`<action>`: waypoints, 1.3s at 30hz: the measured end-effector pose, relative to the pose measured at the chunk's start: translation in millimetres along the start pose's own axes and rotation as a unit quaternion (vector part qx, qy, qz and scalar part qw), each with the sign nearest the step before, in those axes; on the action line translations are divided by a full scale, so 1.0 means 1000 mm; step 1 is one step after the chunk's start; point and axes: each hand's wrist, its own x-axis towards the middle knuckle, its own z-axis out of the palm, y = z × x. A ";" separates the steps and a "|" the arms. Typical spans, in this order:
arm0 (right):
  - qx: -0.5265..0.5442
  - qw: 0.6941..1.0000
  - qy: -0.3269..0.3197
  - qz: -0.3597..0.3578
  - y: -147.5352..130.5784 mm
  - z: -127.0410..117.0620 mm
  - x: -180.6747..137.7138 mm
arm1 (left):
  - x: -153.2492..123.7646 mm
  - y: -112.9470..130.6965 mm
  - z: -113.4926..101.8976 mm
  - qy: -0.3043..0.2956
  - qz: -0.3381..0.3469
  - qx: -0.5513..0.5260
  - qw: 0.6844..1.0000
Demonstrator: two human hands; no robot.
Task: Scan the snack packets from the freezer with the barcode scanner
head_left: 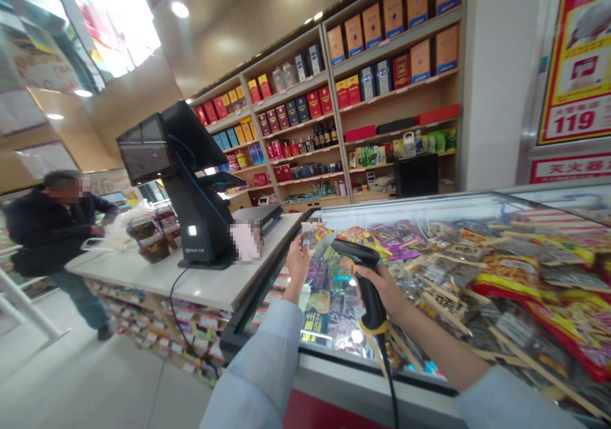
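Observation:
My right hand (380, 287) is wrapped round the grip of a black and yellow barcode scanner (358, 254), its head turned to the left and its cable hanging down. Just left of the scanner's head, my left hand (298, 260) pinches a small packet (309, 235) with a pale top edge; its print is too small to read. Both hands are above a glass-topped display case (353, 354) full of snack packets (398, 241).
A black point-of-sale terminal (193, 200) stands on the white counter (217, 292) at left, beside several tubs (153, 244) and a white bag. A person (57, 225) stands beyond the counter. Shelves (296, 117) of boxes and bottles line the back wall.

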 end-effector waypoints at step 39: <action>0.026 1.000 0.013 0.009 -0.004 0.001 -0.002 | -0.001 0.011 -0.008 -0.017 -0.040 0.020 0.999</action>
